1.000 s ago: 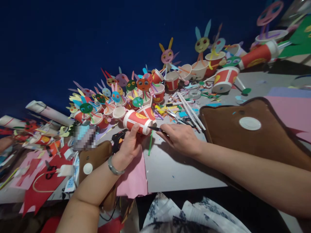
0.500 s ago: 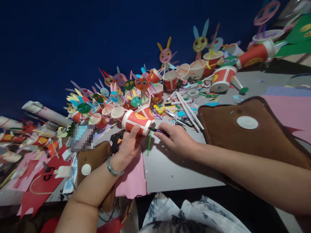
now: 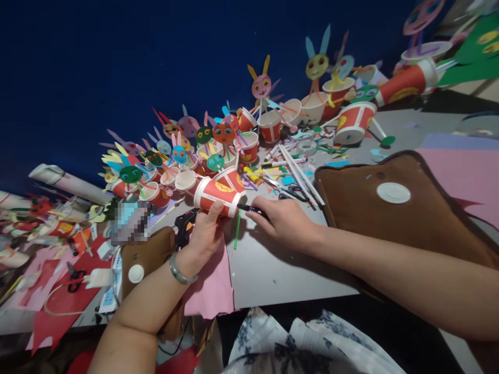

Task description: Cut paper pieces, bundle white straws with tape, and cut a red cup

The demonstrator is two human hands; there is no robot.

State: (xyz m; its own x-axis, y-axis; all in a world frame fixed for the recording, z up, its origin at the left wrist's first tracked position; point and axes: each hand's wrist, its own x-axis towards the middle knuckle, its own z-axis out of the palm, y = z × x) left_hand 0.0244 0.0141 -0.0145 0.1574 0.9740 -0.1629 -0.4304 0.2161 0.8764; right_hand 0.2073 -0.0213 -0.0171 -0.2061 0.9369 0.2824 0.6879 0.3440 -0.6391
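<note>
My left hand (image 3: 206, 231) is wrapped round a red and white paper cup (image 3: 219, 195), which lies tilted on its side in the air, its base toward the right. In my right hand (image 3: 286, 221) is a slim dark pen-like tool (image 3: 251, 209), pinched between thumb and fingers. The tool's tip meets the cup's base; whether it goes in cannot be seen. A thin green strip (image 3: 237, 231) shows just below the base. Behind the held cup stands another red cup (image 3: 231, 180).
Paper-cup figures with rabbit-like ears (image 3: 223, 133) line the table's back. Scissors (image 3: 292, 193), white sticks (image 3: 298, 176) and paper scraps lie ahead. A brown cushion-like pad (image 3: 358, 202) is at right; pink paper (image 3: 208, 285), a black glue gun (image 3: 185, 226) and a power strip (image 3: 111, 291) are at left.
The view has shifted slightly, so the scene sits a little further left. Both hands keep their grips, with the tool's tip still at the cup's base.
</note>
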